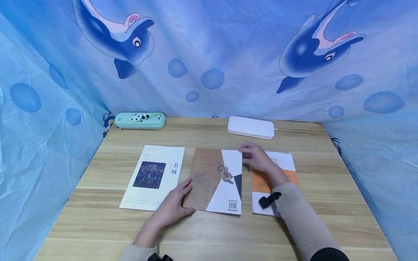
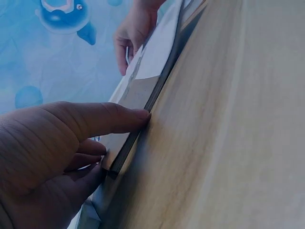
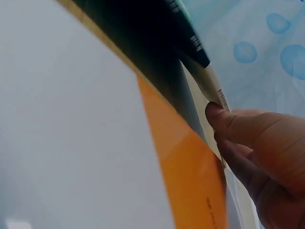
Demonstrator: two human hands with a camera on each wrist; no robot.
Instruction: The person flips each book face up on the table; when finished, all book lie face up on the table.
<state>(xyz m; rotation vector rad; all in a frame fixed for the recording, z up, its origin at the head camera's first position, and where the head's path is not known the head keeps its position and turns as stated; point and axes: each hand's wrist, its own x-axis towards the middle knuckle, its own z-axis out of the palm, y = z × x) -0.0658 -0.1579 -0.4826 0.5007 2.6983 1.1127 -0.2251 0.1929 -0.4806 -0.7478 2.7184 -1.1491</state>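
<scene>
A brown and white magazine with a barcode and a small figure on its cover lies between two others. My left hand holds its near left corner. In the left wrist view, the thumb is on the near edge and the other fingertips are against the left edge. My right hand pinches the far right edge; the right wrist view shows the thumb on that edge. Under my right forearm lies a white and orange booklet, partly hidden. A white magazine with a dark picture lies left.
At the back left of the wooden table is a mint panda pencil case. A white case and a thin stick lie at the back right. Blue dolphin-print cloth surrounds the table's back and sides.
</scene>
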